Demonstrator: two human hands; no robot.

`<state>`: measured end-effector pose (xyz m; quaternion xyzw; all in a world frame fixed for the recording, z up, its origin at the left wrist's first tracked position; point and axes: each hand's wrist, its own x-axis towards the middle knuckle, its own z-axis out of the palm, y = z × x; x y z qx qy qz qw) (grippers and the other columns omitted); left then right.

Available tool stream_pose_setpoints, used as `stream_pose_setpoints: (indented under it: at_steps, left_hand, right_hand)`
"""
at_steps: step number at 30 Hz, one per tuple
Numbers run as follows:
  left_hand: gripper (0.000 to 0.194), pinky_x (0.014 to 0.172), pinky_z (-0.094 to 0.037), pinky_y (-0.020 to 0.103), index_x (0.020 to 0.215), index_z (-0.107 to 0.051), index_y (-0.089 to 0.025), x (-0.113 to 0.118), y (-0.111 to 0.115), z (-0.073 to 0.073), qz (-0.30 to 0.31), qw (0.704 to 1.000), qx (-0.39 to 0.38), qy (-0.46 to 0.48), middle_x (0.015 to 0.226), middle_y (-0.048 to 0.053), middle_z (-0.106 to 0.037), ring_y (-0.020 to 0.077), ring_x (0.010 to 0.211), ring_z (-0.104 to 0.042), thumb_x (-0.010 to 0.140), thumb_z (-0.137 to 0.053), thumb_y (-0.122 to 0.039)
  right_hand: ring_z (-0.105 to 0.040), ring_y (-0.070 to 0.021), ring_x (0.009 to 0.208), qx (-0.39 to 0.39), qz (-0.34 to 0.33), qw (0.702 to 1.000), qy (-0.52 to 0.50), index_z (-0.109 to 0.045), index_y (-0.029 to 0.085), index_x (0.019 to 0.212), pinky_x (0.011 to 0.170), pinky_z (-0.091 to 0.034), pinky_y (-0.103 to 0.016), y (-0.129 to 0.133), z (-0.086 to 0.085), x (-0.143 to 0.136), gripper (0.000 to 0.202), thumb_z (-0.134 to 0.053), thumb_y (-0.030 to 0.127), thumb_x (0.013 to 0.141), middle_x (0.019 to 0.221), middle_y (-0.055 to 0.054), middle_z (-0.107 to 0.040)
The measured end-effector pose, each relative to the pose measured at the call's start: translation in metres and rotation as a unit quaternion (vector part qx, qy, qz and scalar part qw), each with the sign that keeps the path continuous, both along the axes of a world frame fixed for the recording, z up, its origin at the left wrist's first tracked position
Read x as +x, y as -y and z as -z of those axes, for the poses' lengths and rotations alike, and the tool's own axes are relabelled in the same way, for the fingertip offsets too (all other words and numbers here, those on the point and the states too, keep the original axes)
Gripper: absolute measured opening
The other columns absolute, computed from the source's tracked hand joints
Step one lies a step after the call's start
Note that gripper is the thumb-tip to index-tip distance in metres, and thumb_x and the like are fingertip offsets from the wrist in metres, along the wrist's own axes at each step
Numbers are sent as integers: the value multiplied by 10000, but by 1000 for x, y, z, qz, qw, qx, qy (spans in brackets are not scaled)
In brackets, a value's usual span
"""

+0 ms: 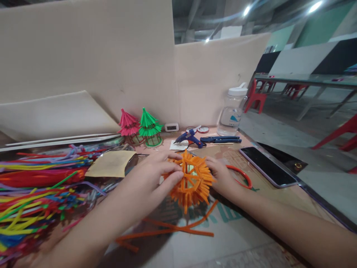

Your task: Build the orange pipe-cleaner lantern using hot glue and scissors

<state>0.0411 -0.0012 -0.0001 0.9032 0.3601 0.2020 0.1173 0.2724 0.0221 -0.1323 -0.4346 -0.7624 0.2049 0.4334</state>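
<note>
An orange pipe-cleaner roof [205, 178], made of short fuzzy strips around an open frame, is held between my two hands above the table. My left hand [158, 171] grips its left side, thumb on the front and fingers behind. On the right side, my right hand [220, 171] closes round the edge, its fingertips mostly hidden by the strips. Loose orange pipe cleaners [167, 231] lie crossed on the table just below. Farther back stand a pink pipe-cleaner hut [129, 124] and a green pipe-cleaner hut [150, 126].
Bundles of coloured pipe cleaners [36, 208] cover the left side. A blue glue gun [191, 137], dark blue pliers [220, 140] and a water bottle [231, 113] are at the back. On the right lie a phone [267, 165] and orange-handled scissors [249, 180], partly hidden.
</note>
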Motion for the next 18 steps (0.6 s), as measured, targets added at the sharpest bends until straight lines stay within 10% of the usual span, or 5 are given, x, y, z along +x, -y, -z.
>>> stream_pose_setpoints:
  at_steps: [6, 18]
  left_hand:
    - [206, 1002, -453, 388, 1051, -695, -192, -5, 3, -2, -64, 973, 224, 2, 1193, 82, -667, 237, 1141, -601, 975, -535, -299]
    - [408, 522, -265, 262, 643, -451, -195, -22, -14, -20, -195, 970, 114, 86, 588, -44, -341, 111, 546, -371, 978, -421, -427]
  right_hand:
    - [-677, -225, 940, -41, -6, 999, 30, -732, 229, 938, 846, -535, -335, -8, 8, 1, 287, -518, 75, 826, 991, -61, -748]
    - [-687, -186, 674, -162, 21, 980, 110, -698, 203, 910, 615, -502, -262, -7, -14, 5, 289, -486, 44, 793, 789, -22, -764]
